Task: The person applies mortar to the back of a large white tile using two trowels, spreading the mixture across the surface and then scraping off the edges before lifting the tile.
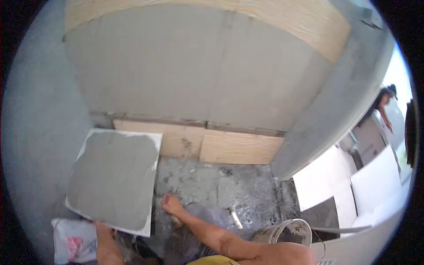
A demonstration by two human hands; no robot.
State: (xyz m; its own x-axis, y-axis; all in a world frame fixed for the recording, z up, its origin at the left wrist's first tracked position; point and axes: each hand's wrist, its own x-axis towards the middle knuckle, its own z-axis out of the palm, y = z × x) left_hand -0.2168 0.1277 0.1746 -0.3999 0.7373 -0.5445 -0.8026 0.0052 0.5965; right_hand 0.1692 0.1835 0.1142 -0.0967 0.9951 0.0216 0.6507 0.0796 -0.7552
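Your left hand (104, 234) grips the near edge of a square white tile coated with grey mortar (115, 179), tilted above it. Your right hand (171, 205) rests fingers spread, holding nothing, on the wet grey floor (212, 185) just right of the tile.

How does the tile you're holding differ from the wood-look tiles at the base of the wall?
The held tile shows a face coated in grey mortar; the wood-look tiles show a clean tan grain. The held tile is tilted, gripped at its lower edge by the left hand; the wood-look tiles stand upright against the wall. The held tile looks roughly square; the wood-look tiles show as a low strip. The right hand rests on the mortared floor.
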